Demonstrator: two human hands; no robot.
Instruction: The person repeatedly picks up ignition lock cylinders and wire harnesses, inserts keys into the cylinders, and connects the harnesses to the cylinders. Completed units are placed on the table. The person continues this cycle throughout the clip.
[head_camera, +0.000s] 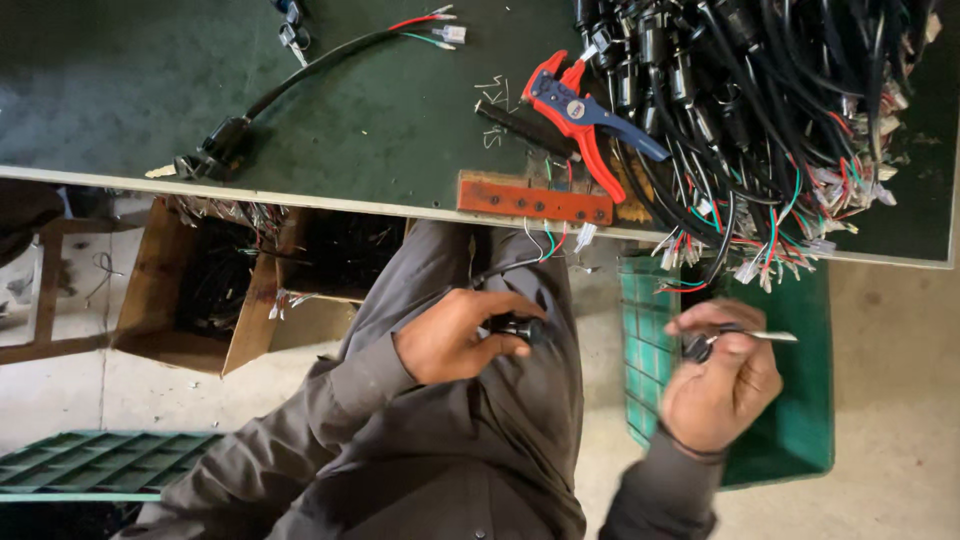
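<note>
green workbench (300, 110) above, left hand (450, 335) clamped on black connector (525, 328), right hand (720, 385) on small tool (760, 337)

Your table top (150, 90) was dark green. The wire stripper (580, 115) on it was red with blue. The far-right pile of cables (780, 110) was black, with red, green and white wire ends. Your sleeves (330, 440) were grey. The crate (800, 420) was green.

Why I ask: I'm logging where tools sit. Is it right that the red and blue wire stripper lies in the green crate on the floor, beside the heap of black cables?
Not quite. The head view shows the red and blue wire stripper lying on the green tabletop, not in the green crate. It does sit beside the heap of black cables.
</note>
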